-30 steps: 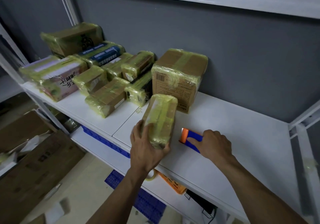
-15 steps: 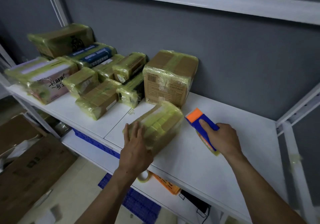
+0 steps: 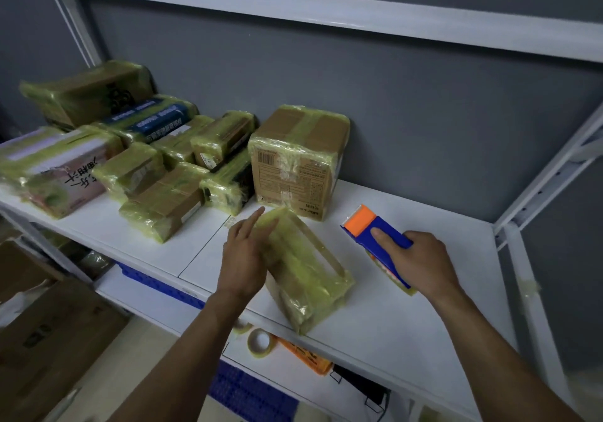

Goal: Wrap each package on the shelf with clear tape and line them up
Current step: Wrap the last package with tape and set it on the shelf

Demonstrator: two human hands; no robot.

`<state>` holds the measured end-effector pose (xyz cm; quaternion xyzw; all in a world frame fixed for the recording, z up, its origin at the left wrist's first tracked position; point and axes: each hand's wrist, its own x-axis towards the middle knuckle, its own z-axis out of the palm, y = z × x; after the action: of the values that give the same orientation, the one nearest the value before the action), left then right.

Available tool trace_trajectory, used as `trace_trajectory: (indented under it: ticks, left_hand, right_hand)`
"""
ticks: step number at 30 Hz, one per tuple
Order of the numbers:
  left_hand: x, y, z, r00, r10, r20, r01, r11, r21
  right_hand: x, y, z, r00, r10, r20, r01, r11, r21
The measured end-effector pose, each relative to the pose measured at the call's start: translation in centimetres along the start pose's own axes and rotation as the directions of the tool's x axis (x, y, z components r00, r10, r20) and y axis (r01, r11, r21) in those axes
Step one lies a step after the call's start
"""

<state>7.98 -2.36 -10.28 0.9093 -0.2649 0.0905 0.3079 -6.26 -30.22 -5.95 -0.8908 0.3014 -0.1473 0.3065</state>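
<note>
One package (image 3: pixel 305 268) lies with its long axis pointing away toward the box (image 3: pixel 297 160), left hand (image 3: pixel 243 258) straight-fingered against its left side, right hand (image 3: pixel 421 261) gripping the dispenser (image 3: pixel 375 234) alongside.

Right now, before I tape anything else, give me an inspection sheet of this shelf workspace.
Surface: white shelf board, seam down its middle.
Job's things: yellowish tape-wrapped oblong package lies near the front edge; tape-wrapped brown carton stands behind it by the wall; more wrapped packages crowd the left.
Clutter: yellowish tape roll and orange packet on the lower shelf.
Grippers: left hand rests straight fingers against the oblong package; right hand grips the blue and orange tape dispenser.
Cables: black item with thin wire loops on the lower shelf.
Surroundings: grey wall, white metal frame, cardboard boxes on the floor at left.
</note>
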Motion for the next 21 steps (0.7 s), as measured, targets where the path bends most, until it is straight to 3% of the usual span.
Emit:
trace_trajectory:
  ticks: [2, 3, 7, 9, 13, 21]
  left_hand:
    - [-1.2, 0.6, 0.0, 0.998, -0.016, -0.055, 0.003, 0.971, -0.239]
    - [-2.1, 1.2, 0.0, 1.0, -0.019, 0.006, 0.019, 0.96, -0.28]
    - [-4.4, 2.6, 1.0, 0.905, 0.076, 0.419, -0.08, 0.997, -0.009]
    - [-4.2, 2.8, 1.2, 0.863, 0.067, 0.5, -0.048, 0.998, -0.051]
    - [-2.6, 2.5, 0.7, 0.832, 0.059, 0.552, 0.001, 0.994, -0.108]
    - [-1.1, 1.7, 0.3, 0.877, 0.02, 0.48, 0.005, 0.999, -0.052]
  right_hand:
    - [-0.5, 0.4, 0.1, 0.999, 0.005, 0.039, -0.005, 1.0, 0.007]
    - [-0.7, 0.6, 0.3, 0.998, 0.009, 0.07, -0.01, 1.0, 0.012]
    - [-1.3, 0.3, 1.2, 0.989, 0.006, 0.144, -0.013, 0.999, 0.043]
    - [-1.2, -0.2, 1.2, 0.989, -0.013, 0.149, 0.003, 0.998, 0.067]
    - [-1.4, -0.7, 1.4, 0.988, -0.06, 0.141, 0.044, 0.993, 0.113]
    - [-2.3, -1.2, 1.6, 0.95, -0.13, 0.283, 0.074, 0.977, 0.199]
